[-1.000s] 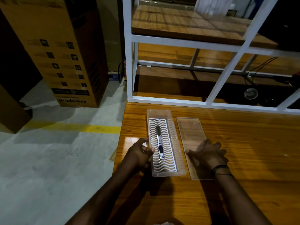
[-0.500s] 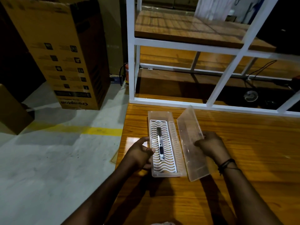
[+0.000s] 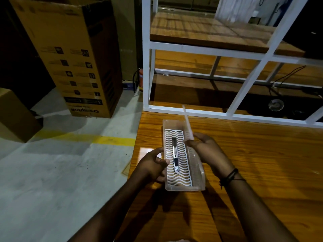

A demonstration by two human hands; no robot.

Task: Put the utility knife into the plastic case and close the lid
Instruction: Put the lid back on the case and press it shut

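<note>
A clear plastic case point(image 3: 184, 188) with a white wavy grid insert lies near the left edge of the wooden table point(image 3: 262, 163). The utility knife point(image 3: 175, 157), silver with a dark slider, lies lengthwise on the grid. My left hand point(image 3: 153, 165) grips the case's left wall. My right hand point(image 3: 208, 151) holds the clear lid point(image 3: 187, 123), which stands almost on edge along the case's right side, tilted over the case.
A white metal shelf frame point(image 3: 146, 67) with wooden boards rises at the table's far edge. A tall cardboard box point(image 3: 73, 55) stands on the concrete floor to the left, with a smaller box point(image 3: 15, 116) beside it. A yellow floor line point(image 3: 111, 140) runs left.
The lid lay flat on the table to the right of the case; my right hand has lifted it and swung it up to near vertical above the case's right edge. My left hand stayed.
</note>
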